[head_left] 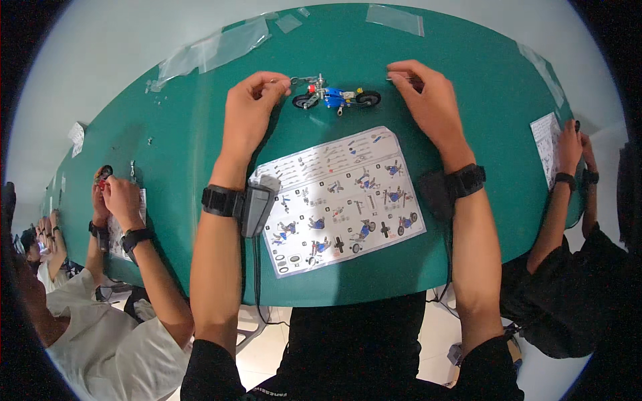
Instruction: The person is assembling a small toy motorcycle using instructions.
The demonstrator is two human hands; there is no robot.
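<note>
A small toy motorcycle (333, 99) with blue body parts, black tyres and metal bits lies on its side on the green table (321, 53). My left hand (256, 93) is at its left end, thumb and fingers pinched on a small silver wrench that reaches to the metal parts by the handlebar. To the right of the toy, my right hand (428, 87) is closed with a thin metal rod-like tool between thumb and fingers; its far end is hidden in the hand. Below both hands lies a printed instruction sheet (344, 200) with pictures of assembly steps.
Clear plastic bags (214, 57) lie along the far edge, another bag (394, 20) at the top. On the left a person's hands (117, 200) hold a red piece above a sheet; on the right another person's hands (572, 147) rest by a sheet (547, 144). Black wrist devices sit on my wrists.
</note>
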